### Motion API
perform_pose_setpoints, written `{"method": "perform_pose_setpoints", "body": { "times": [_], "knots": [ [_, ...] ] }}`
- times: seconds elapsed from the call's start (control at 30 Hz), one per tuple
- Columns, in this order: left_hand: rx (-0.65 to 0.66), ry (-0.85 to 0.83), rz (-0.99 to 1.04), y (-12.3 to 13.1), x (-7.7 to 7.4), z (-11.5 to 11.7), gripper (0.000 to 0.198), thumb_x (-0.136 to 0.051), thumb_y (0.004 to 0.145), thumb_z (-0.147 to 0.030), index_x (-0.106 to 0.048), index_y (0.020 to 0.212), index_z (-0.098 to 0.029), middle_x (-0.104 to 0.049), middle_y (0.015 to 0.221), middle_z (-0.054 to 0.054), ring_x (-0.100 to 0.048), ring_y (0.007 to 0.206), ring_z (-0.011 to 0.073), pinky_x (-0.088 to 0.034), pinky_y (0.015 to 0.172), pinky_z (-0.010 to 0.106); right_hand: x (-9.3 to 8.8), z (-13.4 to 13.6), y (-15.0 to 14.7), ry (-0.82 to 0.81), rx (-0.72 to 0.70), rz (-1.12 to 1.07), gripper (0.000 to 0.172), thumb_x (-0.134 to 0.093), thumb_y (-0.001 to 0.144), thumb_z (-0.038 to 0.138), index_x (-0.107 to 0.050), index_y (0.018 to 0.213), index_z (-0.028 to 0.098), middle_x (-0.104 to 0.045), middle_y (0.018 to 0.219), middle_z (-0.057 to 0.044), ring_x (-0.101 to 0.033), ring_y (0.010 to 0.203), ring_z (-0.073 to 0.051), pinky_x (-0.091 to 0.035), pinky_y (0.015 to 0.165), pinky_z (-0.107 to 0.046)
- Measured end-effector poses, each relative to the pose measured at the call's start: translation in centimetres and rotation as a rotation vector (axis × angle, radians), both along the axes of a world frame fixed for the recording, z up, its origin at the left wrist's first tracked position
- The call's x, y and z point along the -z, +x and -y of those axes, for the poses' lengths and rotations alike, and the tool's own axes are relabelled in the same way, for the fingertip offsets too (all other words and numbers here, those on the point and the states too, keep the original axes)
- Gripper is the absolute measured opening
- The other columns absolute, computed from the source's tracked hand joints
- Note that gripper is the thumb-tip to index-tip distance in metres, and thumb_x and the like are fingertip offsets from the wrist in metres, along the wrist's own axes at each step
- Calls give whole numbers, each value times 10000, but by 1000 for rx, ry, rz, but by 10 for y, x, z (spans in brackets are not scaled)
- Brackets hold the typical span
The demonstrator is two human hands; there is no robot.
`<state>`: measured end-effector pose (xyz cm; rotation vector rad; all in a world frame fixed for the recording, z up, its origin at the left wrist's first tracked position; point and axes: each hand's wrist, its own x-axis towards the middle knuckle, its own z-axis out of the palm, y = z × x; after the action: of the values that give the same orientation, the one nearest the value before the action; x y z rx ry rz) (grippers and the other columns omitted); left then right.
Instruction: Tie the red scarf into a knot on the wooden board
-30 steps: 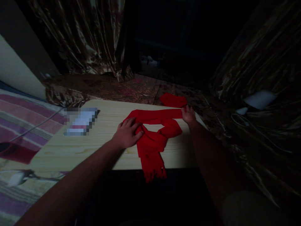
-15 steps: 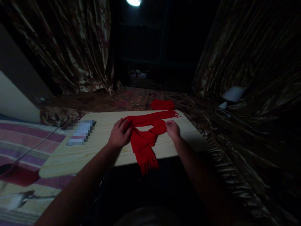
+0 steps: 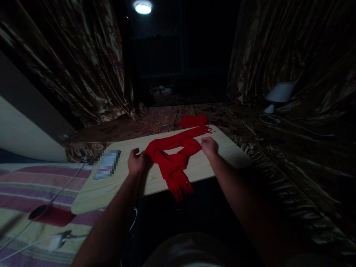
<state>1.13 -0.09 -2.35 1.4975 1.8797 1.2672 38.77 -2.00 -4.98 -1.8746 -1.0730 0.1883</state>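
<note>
A red fringed scarf (image 3: 174, 155) lies bent in a loop on a pale wooden board (image 3: 222, 148), one tasselled end hanging over the near edge. My left hand (image 3: 136, 162) pinches the scarf's left fold, fingers closed on the cloth. At the right side of the loop, my right hand (image 3: 209, 145) is curled with its fingertips touching the scarf. A second red cloth piece (image 3: 193, 121) lies just beyond the board's far edge.
A blurred flat packet (image 3: 107, 168) rests on the board's left part. A striped blanket (image 3: 27, 185) with a cable and a small white object (image 3: 57, 241) lies to the left. Shiny brown curtains surround the spot; a white lamp (image 3: 279, 94) sits at the right.
My left hand has gone from lying flat on the scarf to pinching its left fold. My right hand came in from the scarf's far end to the loop. The view tilted up.
</note>
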Motion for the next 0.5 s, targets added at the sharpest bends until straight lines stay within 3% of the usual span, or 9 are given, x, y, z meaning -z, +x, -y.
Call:
{"method": "perform_pose_setpoints", "body": {
  "times": [0.2, 0.5],
  "knots": [
    [15, -25, -27, 2, -3, 3, 478, -624, 868, -318, -610, 1318, -158, -739, 1153, 141, -721, 1023, 252, -561, 920, 381, -5, 3, -3, 9, -11, -58, 242, -568, 811, 180, -765, 933, 248, -794, 921, -11, -736, 882, -183, -544, 822, -271],
    [13, -41, -33, 3, -7, 5, 462, -617, 878, -324, -635, 1303, -143, -750, 1135, 162, -722, 1019, 270, -552, 940, 410, -2, 2, -1, 25, -9, -38, 251, -569, 777, 167, -765, 892, 274, -794, 909, 12, -729, 872, -171, -544, 828, -255]
  ]
}}
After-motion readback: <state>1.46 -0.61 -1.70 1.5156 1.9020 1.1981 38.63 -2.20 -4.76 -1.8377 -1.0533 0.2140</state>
